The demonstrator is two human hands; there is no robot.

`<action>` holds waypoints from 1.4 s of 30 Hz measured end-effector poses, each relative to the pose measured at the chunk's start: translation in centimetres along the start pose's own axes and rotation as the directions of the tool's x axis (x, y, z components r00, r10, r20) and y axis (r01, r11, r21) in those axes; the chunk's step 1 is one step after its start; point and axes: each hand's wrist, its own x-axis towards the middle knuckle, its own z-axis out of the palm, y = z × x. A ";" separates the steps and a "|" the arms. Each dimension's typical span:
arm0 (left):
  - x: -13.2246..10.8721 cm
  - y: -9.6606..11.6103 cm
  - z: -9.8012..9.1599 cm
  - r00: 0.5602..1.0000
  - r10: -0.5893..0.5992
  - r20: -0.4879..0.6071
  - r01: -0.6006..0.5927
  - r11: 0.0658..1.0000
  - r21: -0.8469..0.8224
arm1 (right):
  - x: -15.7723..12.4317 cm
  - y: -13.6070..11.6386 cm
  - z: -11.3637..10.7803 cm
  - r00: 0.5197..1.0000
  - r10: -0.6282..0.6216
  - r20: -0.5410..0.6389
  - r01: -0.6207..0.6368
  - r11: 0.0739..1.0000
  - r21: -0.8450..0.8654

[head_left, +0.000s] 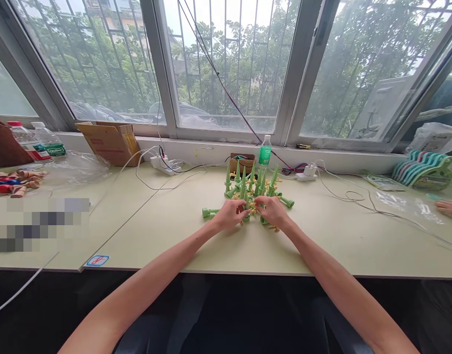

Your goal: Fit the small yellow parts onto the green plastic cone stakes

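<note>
At the middle of the pale surface [167,246], taken as the centre of a clock with twelve toward the window [229,69], stands a cluster of green cones [263,182], mostly upright, with small yellow pieces among them. The left hand [230,215], at the cluster's eight o'clock, pinches a front green cone [247,204] between thumb and fingers. The right hand [273,210], at four o'clock, has its fingers drawn together beside a yellow piece [253,209]; whether it grips that piece I cannot tell. Green tubes [210,212] lie on their sides at nine o'clock, just past the left hand. Behind the cones, at twelve, sits a small brown box [242,160], with a green bottle [265,152] slightly toward one. A white adapter [307,172] lies at two o'clock, a cardboard box [106,142] at ten, and wooden toys [17,184] well apart at nine. At three o'clock, near the far edge of view, rests another person's hand [450,208].
</note>
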 end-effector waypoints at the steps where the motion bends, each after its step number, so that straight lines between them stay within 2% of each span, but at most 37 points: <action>1: 0.0 0.0 0.0 1.000 0.001 -0.002 -0.001 1.000 -0.003 | 0.0 0.1 0.0 1.000 -0.001 0.004 0.001 1.000 0.008; 9: 0.0 0.3 -0.2 0.997 -0.023 -0.069 0.021 0.999 -0.029 | 0.1 0.1 0.0 0.999 0.026 0.031 -0.028 0.998 0.054; 16: 0.0 0.1 -0.2 0.996 -0.025 -0.083 0.021 0.999 -0.045 | 0.2 -0.1 -0.3 0.997 0.056 0.049 -0.057 0.998 0.018; 26: -0.1 0.4 -0.4 0.997 -0.030 -0.073 0.025 0.998 -0.060 | 0.1 -0.4 -0.4 0.994 0.093 0.064 -0.091 0.996 -0.024; 42: -0.1 -0.1 0.0 1.000 -0.028 -0.010 0.029 0.999 0.030 | 0.0 -0.3 -0.6 0.995 0.104 -0.004 -0.104 0.992 -0.077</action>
